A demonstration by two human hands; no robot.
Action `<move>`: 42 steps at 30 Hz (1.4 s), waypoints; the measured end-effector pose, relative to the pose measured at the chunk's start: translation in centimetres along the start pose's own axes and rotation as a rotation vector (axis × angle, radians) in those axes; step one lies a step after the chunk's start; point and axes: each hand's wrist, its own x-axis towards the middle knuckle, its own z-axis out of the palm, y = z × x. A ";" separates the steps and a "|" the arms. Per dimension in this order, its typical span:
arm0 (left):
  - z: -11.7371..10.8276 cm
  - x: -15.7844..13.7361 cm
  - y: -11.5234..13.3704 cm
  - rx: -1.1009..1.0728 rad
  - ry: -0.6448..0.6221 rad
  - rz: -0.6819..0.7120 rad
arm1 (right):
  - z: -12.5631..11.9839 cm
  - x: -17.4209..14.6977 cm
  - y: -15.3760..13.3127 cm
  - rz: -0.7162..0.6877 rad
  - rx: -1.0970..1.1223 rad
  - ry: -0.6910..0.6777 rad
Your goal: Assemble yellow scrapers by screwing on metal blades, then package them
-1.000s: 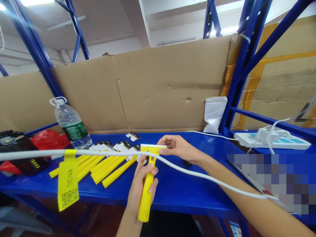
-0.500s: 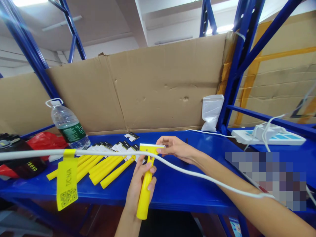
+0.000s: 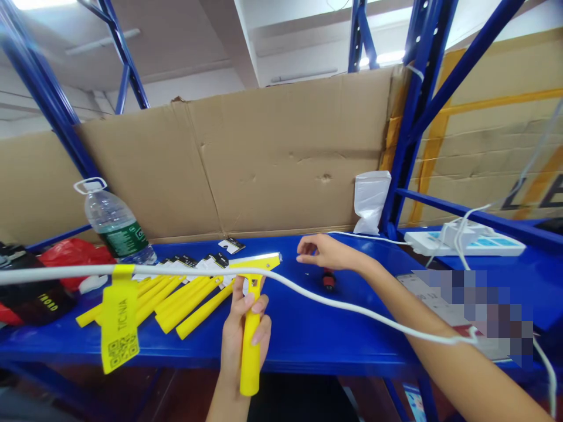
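A yellow scraper (image 3: 251,351) with a wide head and a pale strip along its top edge stands upright in my left hand (image 3: 246,316), whose fingers wrap round the handle. To the right of the head, apart from it, my right hand (image 3: 328,251) hovers with loosely bent fingers; nothing shows between them. A tiny pale bit (image 3: 307,274) appears just below those fingers. Under the right hand a small red and black object (image 3: 328,279) is on the blue table. Several more yellow scrapers (image 3: 204,310), with black and white cards at their heads, lie to the left.
A white cable (image 3: 325,300) crosses the view before my hands, bearing a yellow tag (image 3: 119,328). On the blue table (image 3: 308,346) are a water bottle (image 3: 121,228), a loose card (image 3: 231,245), a white bag (image 3: 372,202) and a power strip (image 3: 497,243). Cardboard (image 3: 272,164) stands behind.
My right hand has let go of the scraper's head and moved right. The head has turned and tilts slightly up to the right. The red and black object has come into sight.
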 end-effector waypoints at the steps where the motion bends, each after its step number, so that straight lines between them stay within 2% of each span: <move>1: -0.1 0.0 0.0 0.004 -0.002 0.003 | -0.2 -0.1 0.5 0.035 -0.050 -0.067; 4: -0.1 0.0 0.0 0.012 0.009 0.016 | -0.1 -0.1 1.5 0.110 -0.109 -0.203; 7: 0.1 -0.1 0.0 0.014 0.031 0.022 | 0.5 0.1 1.8 0.130 -0.128 -0.254; 13: 0.3 -0.3 -0.1 -0.003 0.032 0.001 | 1.2 0.1 1.5 0.131 -0.160 -0.272; 19: 0.7 -0.4 -0.1 -0.004 0.057 0.000 | 1.6 -0.1 1.8 0.123 -0.181 -0.191; 24: 1.6 -0.7 -0.2 -0.002 0.098 0.005 | 1.8 0.2 1.3 0.026 -0.145 -0.023; 26: 1.8 -0.6 -0.2 -0.004 0.120 0.003 | 1.7 0.4 0.7 -0.081 -0.112 0.150; 30: 1.8 -0.3 -0.4 0.006 0.159 -0.019 | 1.2 0.4 -0.6 -0.431 -0.061 0.638; 33: 1.5 0.0 -0.4 0.013 0.161 -0.042 | 1.0 0.1 -1.4 -0.581 -0.094 0.833; 37: 1.5 0.3 -0.3 0.045 0.168 -0.063 | 1.2 -0.2 -2.0 -0.655 -0.121 0.895; 42: 1.9 0.9 -0.5 0.108 0.273 -0.108 | 2.0 -0.5 -2.9 -0.624 -0.032 0.738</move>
